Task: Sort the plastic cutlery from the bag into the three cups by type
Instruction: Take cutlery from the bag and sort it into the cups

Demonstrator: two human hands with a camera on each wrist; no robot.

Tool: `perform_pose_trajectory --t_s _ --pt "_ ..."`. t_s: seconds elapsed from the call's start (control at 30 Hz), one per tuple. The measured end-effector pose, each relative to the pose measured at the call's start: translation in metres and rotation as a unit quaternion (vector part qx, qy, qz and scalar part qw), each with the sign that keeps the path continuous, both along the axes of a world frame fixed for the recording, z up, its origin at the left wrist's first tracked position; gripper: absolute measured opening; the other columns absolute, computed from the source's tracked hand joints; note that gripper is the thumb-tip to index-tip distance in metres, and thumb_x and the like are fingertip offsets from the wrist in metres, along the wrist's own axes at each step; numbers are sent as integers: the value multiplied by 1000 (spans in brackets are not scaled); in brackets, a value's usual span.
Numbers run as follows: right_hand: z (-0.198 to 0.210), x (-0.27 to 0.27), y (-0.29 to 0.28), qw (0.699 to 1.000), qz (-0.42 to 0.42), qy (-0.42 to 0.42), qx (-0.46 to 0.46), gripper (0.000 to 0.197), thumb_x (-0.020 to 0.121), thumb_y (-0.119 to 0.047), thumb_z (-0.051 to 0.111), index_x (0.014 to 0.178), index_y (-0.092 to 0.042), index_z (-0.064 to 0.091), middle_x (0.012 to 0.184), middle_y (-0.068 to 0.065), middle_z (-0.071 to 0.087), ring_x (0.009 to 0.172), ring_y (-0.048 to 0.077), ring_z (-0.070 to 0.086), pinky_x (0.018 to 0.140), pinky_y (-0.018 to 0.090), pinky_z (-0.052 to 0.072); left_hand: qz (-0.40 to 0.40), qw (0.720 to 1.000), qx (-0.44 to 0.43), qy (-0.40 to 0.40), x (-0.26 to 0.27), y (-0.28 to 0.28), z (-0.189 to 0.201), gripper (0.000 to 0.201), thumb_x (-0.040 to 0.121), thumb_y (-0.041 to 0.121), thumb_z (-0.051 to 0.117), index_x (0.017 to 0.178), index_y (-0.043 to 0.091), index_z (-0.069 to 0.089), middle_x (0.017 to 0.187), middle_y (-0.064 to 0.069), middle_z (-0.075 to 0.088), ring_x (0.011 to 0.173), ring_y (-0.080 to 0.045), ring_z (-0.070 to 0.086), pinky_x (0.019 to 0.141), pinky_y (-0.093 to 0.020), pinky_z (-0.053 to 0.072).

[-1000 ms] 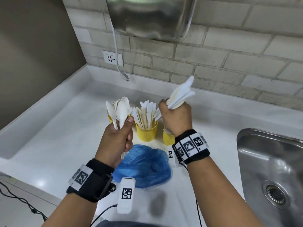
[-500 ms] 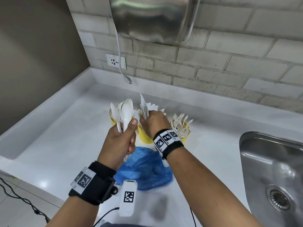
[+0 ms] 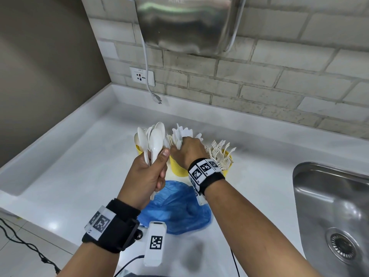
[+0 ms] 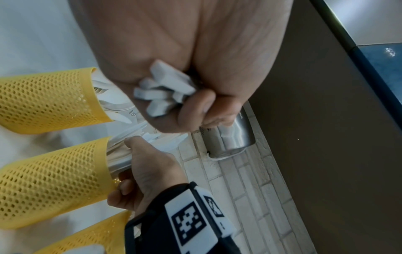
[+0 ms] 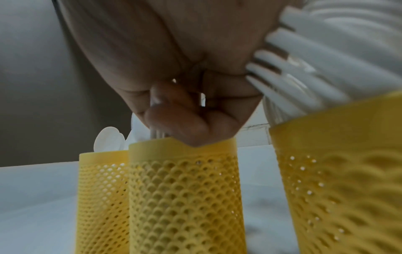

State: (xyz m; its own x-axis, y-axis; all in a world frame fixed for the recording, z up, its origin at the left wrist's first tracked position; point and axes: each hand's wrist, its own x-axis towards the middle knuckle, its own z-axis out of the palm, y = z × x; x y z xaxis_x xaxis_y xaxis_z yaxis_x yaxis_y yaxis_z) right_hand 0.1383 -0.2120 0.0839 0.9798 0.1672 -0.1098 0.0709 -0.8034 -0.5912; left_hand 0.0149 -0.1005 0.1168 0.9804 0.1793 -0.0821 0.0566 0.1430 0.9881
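Three yellow mesh cups stand in a row on the counter. The left cup [image 3: 138, 149] has spoons in it, the middle cup [image 3: 176, 167] has knives [image 3: 180, 134], and the right cup [image 3: 227, 171] has forks [image 3: 219, 150]. My left hand [image 3: 158, 166] grips a bunch of white spoons [image 3: 155, 142] upright in front of the left cup; their handle ends [image 4: 165, 89] stick out of my fist. My right hand [image 3: 180, 149] is at the middle cup's [image 5: 185, 189] mouth, fingers curled round a bundle of knives standing in it. The crumpled blue bag [image 3: 179, 208] lies in front of the cups.
A steel sink [image 3: 329, 206] is set into the counter at the right. A hand dryer [image 3: 187, 23] hangs on the brick wall above the cups, its cable dangling by a wall socket [image 3: 142, 75]. The counter has a raised edge at left and back.
My right hand has swung left from above the fork cup and come down with its bundle of knives into the middle cup. The left hand with the spoons has hardly moved.
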Motion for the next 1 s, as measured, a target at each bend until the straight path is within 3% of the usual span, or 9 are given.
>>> perform_pose_trajectory --t_s 0.17,0.27,0.4,0.5,0.6,0.7,0.77,0.9,1.0 --pt "0 0 -1 998 -3 -70 5 35 92 -42 62 110 -12 60 109 12 67 98 37 66 79 37 54 0 1000 -5 0 0 0 0 43 92 44 64 72 10 47 57 -6 38 43 -17 30 46 -24 26" --pt "2 -1 1 986 3 -167 -29 44 90 -35 67 124 -16 46 122 12 49 102 37 59 75 42 55 1 1000 -5 0 0 -1 1 44 91 45 64 72 9 47 55 -5 38 43 -17 30 46 -24 26" --pt "4 0 5 957 24 -274 -88 71 81 -10 67 144 -26 39 133 11 40 117 33 47 89 48 50 2 1000 -7 -3 1 -2 3 40 91 44 65 79 8 51 57 -5 39 43 -15 31 45 -24 27" --pt "5 4 5 956 65 -267 -103 79 80 -4 65 150 -28 37 155 12 32 141 36 34 104 52 39 1 1000 -8 -4 1 -3 4 40 90 44 65 80 8 52 57 -6 39 43 -15 31 46 -24 28" --pt "1 6 5 957 87 -236 -146 54 98 -19 52 151 -19 40 167 8 23 155 34 14 119 57 20 2 1000 -5 -3 0 -2 4 39 90 45 65 77 10 51 57 -5 39 43 -15 32 46 -24 29" --pt "-4 6 5 958 100 -188 -194 52 108 -33 31 154 -11 33 166 9 28 155 34 15 122 62 10 4 1000 -3 -2 1 -1 4 41 90 45 65 77 8 51 57 -5 40 43 -15 32 45 -24 29" --pt "-2 6 5 955 111 -170 -218 56 108 -35 26 157 -8 28 166 11 27 155 35 15 122 64 7 3 1000 -2 -2 1 -1 3 41 90 45 64 79 7 52 57 -5 40 43 -15 32 46 -24 29" --pt "7 3 6 959 125 -171 -191 61 109 -40 20 162 -10 14 172 7 5 158 29 -1 125 59 -1 -1 1000 -3 -4 1 -2 3 39 92 42 63 76 9 51 57 -5 39 43 -15 31 44 -23 28" --pt "7 0 8 950 161 -149 -224 61 109 -41 18 162 -10 13 172 7 5 159 27 -1 125 57 -2 -3 1000 4 -2 2 -2 3 40 92 43 63 79 7 51 58 -5 39 44 -14 32 43 -23 29"
